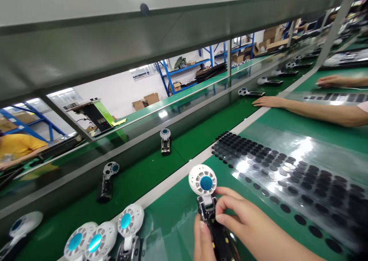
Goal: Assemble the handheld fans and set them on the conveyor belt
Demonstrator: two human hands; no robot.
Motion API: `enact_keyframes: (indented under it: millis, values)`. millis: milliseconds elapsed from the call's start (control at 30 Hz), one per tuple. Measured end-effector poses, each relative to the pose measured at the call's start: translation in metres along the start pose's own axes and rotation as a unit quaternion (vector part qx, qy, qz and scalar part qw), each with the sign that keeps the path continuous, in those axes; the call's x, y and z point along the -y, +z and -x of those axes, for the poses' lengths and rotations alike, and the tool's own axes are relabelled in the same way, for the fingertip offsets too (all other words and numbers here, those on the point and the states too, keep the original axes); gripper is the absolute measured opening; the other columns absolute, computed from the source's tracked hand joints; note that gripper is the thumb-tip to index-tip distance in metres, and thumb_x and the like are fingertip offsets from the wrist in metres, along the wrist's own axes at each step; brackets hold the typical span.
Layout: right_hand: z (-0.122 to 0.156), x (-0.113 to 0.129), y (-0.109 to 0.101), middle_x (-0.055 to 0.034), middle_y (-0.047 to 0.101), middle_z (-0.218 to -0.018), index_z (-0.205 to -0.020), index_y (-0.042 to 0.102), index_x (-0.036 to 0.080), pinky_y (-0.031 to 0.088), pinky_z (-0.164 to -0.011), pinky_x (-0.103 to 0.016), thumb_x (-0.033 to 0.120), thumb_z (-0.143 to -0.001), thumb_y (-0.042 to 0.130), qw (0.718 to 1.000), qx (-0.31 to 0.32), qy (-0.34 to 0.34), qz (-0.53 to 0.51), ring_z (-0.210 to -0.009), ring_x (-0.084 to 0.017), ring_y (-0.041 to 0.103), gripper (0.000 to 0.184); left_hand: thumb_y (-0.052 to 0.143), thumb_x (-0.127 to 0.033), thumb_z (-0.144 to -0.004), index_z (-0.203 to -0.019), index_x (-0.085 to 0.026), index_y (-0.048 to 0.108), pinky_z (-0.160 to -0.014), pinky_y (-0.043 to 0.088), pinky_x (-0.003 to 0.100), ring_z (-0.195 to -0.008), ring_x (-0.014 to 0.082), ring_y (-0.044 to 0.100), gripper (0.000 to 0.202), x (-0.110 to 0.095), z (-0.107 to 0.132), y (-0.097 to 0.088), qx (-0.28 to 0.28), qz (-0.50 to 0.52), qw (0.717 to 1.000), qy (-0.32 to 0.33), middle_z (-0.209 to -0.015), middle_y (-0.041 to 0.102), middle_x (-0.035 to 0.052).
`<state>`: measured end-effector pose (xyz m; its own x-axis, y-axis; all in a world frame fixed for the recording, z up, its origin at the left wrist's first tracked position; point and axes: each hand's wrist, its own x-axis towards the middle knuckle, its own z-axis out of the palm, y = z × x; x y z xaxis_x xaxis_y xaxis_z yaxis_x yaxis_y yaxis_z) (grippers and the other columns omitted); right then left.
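A small handheld fan (202, 179) stands nearly upright before me, with a white round head, a blue disc at its centre and a dark handle. My left hand (202, 240), partly cut off by the lower edge, grips the handle from the left. On the other side, my right hand (240, 213) has thumb and forefinger closed at the top of the handle, just under the head. Whether a small piece sits between those fingertips is hidden. Left of my hands, more white fans (130, 220) with blue discs rest along the table edge.
A green conveyor belt (143, 173) runs diagonally past the table, carrying several fans (165, 138). Clear sheets with rows of black round stickers (276, 165) lie to the right. A co-worker's hand (268, 102) reaches the belt edge. A metal shelf (115, 42) hangs overhead.
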<state>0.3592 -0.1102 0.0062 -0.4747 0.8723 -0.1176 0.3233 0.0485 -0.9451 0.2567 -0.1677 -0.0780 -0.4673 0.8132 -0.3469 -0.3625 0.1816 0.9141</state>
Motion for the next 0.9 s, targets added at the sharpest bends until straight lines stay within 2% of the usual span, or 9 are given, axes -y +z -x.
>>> enact_keyframes:
  millis: [100, 200, 400, 567, 800, 900]
  values:
    - [0.005, 0.001, 0.002, -0.0019, 0.046, -0.124, -0.063, 0.046, 0.022, 0.045, -0.082, -0.028, 0.016, -0.078, 0.043, 1.0, -0.004, 0.002, 0.009, -0.104, -0.019, 0.053, 0.016, 0.046, -0.072, -0.063, -0.106, -0.019, 0.053, -0.07, 0.046, 0.027, -0.095, 0.0261, 0.059, 0.068, 0.0, 0.0, 0.001, -0.001, -0.025, 1.0, 0.002, -0.098, 0.066, 0.0088]
    - [0.006, 0.0, 0.003, -0.0009, 0.046, -0.121, -0.063, 0.045, 0.022, 0.044, -0.082, -0.028, 0.016, -0.078, 0.042, 1.0, -0.008, 0.0, 0.013, -0.099, -0.018, 0.054, 0.017, 0.043, -0.075, -0.062, -0.108, -0.018, 0.052, -0.066, 0.046, 0.028, -0.09, 0.0265, 0.06, 0.074, -0.003, 0.002, 0.002, -0.004, -0.046, 0.999, -0.009, -0.097, 0.066, 0.0099]
    - [0.003, -0.002, 0.005, 0.0, 0.044, -0.124, -0.062, 0.047, 0.022, 0.045, -0.081, -0.026, 0.016, -0.078, 0.043, 1.0, -0.011, 0.009, 0.011, -0.099, -0.017, 0.053, 0.017, 0.042, -0.078, -0.059, -0.109, -0.019, 0.052, -0.077, 0.042, 0.029, -0.101, 0.0269, 0.055, 0.078, -0.001, 0.002, 0.0, -0.016, -0.065, 0.998, -0.007, -0.107, 0.063, 0.0101]
    - [0.007, -0.004, 0.01, -0.0004, 0.045, -0.123, -0.064, 0.046, 0.022, 0.046, -0.079, -0.026, 0.016, -0.078, 0.042, 0.999, -0.032, -0.01, 0.023, -0.103, -0.018, 0.052, 0.016, 0.041, -0.078, -0.06, -0.112, -0.018, 0.049, -0.088, 0.037, 0.035, -0.11, 0.0303, 0.049, 0.079, 0.0, 0.003, 0.0, 0.003, -0.06, 0.998, -0.018, -0.113, 0.06, 0.0126]
    - [0.011, -0.011, 0.02, -0.0032, 0.045, -0.125, -0.07, 0.048, 0.024, 0.044, -0.084, -0.028, 0.019, -0.082, 0.04, 0.995, -0.083, -0.026, 0.041, -0.11, -0.019, 0.05, 0.015, 0.045, -0.077, -0.058, -0.107, -0.019, 0.047, -0.088, 0.038, 0.035, -0.11, 0.0328, 0.049, 0.076, -0.006, 0.005, 0.005, 0.005, -0.029, 0.999, -0.025, -0.113, 0.059, 0.0136]
    - [0.011, -0.012, 0.022, -0.0046, 0.044, -0.126, -0.071, 0.048, 0.023, 0.045, -0.083, -0.027, 0.02, -0.083, 0.038, 0.995, -0.081, -0.03, 0.047, -0.108, -0.018, 0.051, 0.016, 0.046, -0.077, -0.057, -0.109, -0.019, 0.044, -0.088, 0.039, 0.037, -0.109, 0.0337, 0.051, 0.078, -0.005, 0.006, 0.005, 0.02, -0.004, 0.999, -0.038, -0.113, 0.059, 0.0158]
